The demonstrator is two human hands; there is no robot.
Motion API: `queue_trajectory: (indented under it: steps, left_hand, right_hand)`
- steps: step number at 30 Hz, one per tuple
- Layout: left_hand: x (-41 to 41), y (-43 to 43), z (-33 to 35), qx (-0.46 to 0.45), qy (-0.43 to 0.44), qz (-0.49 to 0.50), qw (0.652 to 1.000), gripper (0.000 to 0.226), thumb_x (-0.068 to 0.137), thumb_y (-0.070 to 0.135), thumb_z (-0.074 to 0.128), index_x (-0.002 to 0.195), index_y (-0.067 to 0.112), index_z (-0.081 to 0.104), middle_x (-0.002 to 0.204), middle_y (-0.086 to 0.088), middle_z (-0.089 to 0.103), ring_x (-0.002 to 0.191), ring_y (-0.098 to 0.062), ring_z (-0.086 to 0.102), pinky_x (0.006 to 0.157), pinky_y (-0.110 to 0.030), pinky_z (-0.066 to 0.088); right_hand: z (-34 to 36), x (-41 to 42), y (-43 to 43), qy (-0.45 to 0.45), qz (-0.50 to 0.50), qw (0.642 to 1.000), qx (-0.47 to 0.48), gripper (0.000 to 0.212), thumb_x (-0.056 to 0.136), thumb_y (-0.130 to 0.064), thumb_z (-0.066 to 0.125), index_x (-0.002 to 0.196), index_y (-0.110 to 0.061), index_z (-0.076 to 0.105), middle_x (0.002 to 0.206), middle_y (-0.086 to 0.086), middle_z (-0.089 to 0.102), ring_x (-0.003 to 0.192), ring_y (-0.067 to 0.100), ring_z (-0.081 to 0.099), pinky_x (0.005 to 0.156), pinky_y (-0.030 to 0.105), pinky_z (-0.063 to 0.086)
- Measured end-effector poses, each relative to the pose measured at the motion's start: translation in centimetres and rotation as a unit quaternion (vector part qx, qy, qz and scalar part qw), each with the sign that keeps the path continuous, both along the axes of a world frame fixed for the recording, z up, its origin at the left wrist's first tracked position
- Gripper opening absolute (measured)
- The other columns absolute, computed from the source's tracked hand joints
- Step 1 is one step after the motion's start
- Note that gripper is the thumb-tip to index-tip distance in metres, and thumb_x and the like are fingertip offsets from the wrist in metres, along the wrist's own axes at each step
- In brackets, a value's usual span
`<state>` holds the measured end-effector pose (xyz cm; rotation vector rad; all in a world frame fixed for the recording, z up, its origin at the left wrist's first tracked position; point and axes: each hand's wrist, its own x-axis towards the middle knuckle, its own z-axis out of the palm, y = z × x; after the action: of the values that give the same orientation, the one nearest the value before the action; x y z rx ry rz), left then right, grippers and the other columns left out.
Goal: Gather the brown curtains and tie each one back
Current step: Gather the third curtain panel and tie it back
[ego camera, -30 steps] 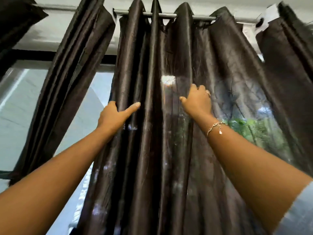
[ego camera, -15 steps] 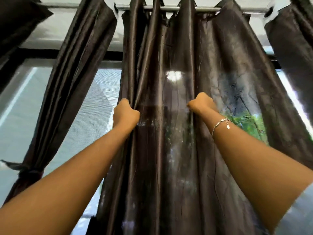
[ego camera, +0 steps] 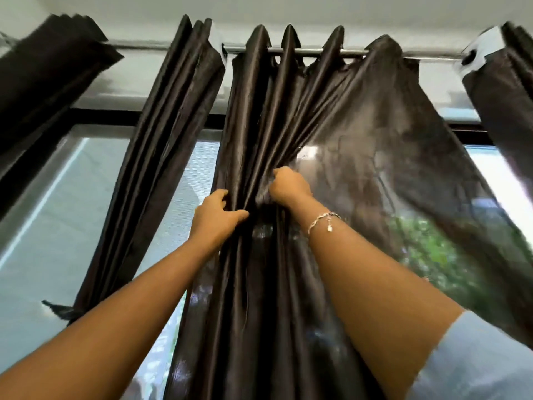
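A shiny dark brown curtain (ego camera: 360, 145) hangs from a metal rod (ego camera: 305, 51) right in front of me. My left hand (ego camera: 217, 216) grips its left folds, thumb across the front. My right hand (ego camera: 288, 186), with a bracelet on the wrist, is a fist closed on a bunch of folds just to the right and slightly higher. The cloth to the right of my fist is still spread wide and stretched toward it. Left of it hangs another brown curtain (ego camera: 161, 157), gathered and tied (ego camera: 62, 310) low down.
More brown curtains hang at the far left (ego camera: 43, 82) and far right (ego camera: 507, 90). Behind them is a window with a dark frame (ego camera: 138, 116) and a mesh screen (ego camera: 72, 212); green foliage (ego camera: 424, 249) shows through the cloth.
My right hand has moved left toward my left hand, dragging folds together. The view has tilted up, so the rod and ceiling show more.
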<state>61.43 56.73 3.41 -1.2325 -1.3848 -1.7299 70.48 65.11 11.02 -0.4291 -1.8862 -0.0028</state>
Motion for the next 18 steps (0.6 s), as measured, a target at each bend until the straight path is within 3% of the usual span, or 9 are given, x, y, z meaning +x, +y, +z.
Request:
queue_trajectory:
  steps: [3, 7, 10, 13, 16, 18]
  left_hand:
    - [-0.2, -1.6, 0.0, -0.018, -0.001, -0.121, 0.992, 0.053, 0.072, 0.012, 0.075, 0.12, 0.006, 0.052, 0.117, -0.015, 0.063, 0.107, -0.028, 0.061, 0.097, -0.043, 0.047]
    - [-0.7, -3.0, 0.2, 0.005, 0.006, -0.103, 0.995, 0.028, 0.076, 0.007, 0.069, 0.1, 0.013, 0.057, 0.098, -0.009, 0.066, 0.098, -0.03, 0.063, 0.088, -0.042, 0.051]
    - [-1.0, -3.2, 0.4, 0.018, -0.005, -0.03, 0.999, 0.033, 0.076, 0.004, 0.066, 0.108, 0.007, 0.057, 0.105, -0.016, 0.065, 0.098, -0.033, 0.062, 0.09, -0.047, 0.05]
    - [-0.5, -2.1, 0.2, 0.008, -0.003, -0.02, 1.0, 0.038, 0.077, 0.001, 0.064, 0.113, 0.003, 0.057, 0.108, -0.019, 0.065, 0.101, -0.035, 0.061, 0.091, -0.048, 0.049]
    - [0.2, -1.0, -0.6, -0.004, 0.007, -0.04, 0.999, 0.043, 0.079, 0.013, 0.07, 0.118, 0.004, 0.055, 0.113, -0.018, 0.064, 0.105, -0.034, 0.06, 0.094, -0.048, 0.048]
    - [0.4, -0.5, -1.2, -0.008, 0.011, -0.047, 0.999, 0.055, 0.077, 0.027, 0.073, 0.124, 0.006, 0.052, 0.12, -0.016, 0.061, 0.111, -0.032, 0.058, 0.098, -0.047, 0.045]
  right_hand:
    - [0.6, -3.4, -4.1, -0.021, 0.061, 0.998, 0.023, 0.035, 0.092, -0.011, 0.038, 0.124, -0.008, 0.054, 0.132, 0.018, 0.052, 0.123, 0.037, 0.048, 0.103, 0.045, 0.039]
    - [1.6, -5.3, -7.4, -0.021, 0.1, 0.994, 0.035, 0.034, 0.09, -0.01, 0.041, 0.121, -0.004, 0.054, 0.131, 0.019, 0.052, 0.122, 0.036, 0.048, 0.1, 0.039, 0.041]
    - [1.8, -4.4, -6.8, -0.008, 0.098, 0.995, 0.035, 0.033, 0.09, -0.012, 0.04, 0.119, -0.004, 0.056, 0.128, 0.02, 0.054, 0.118, 0.038, 0.051, 0.101, 0.042, 0.042]
    - [1.1, -2.5, -4.2, -0.007, 0.08, 0.997, 0.012, 0.03, 0.093, -0.023, 0.046, 0.117, -0.007, 0.055, 0.123, 0.021, 0.057, 0.111, 0.037, 0.055, 0.098, 0.046, 0.045]
    - [-0.1, 0.5, -1.2, 0.029, 0.023, 0.999, 0.009, 0.032, 0.093, -0.038, 0.047, 0.102, -0.008, 0.057, 0.117, 0.019, 0.06, 0.109, 0.037, 0.055, 0.093, 0.04, 0.046]
    - [-1.0, 2.9, 1.0, 0.058, -0.047, 0.997, 0.026, 0.028, 0.092, -0.031, 0.05, 0.105, -0.008, 0.058, 0.118, 0.019, 0.06, 0.113, 0.037, 0.053, 0.092, 0.041, 0.044]
